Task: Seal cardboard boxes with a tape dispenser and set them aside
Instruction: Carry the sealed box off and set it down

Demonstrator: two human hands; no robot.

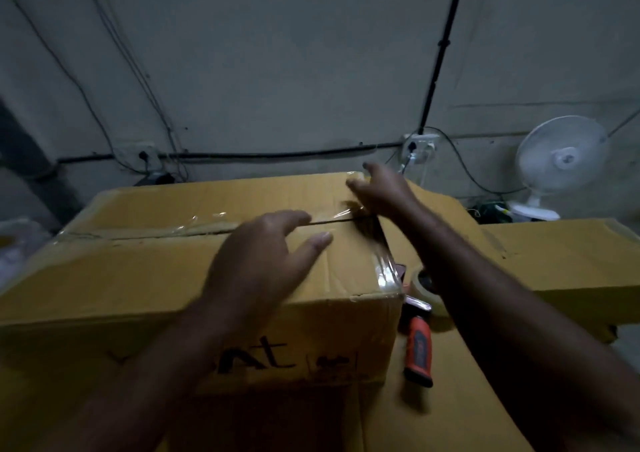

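A large brown cardboard box [138, 271] fills the middle of the view, flaps closed, with clear tape along its centre seam and down the right end. My left hand [266, 261] lies flat on the top near the seam, fingers spread. At the far right corner, my right hand [381, 188] presses down with straight fingers on the tape. The tape dispenser [419, 334], red and black handled with a clear roll, lies on cardboard to the right of the box, held by neither hand.
Flattened cardboard [554, 257] covers the surface to the right and underneath. A white desk fan [561, 164] stands at the back right by the wall. Sockets and cables [419, 147] run along the grey wall behind the box. Pale wrapped items [14, 244] sit at the left edge.
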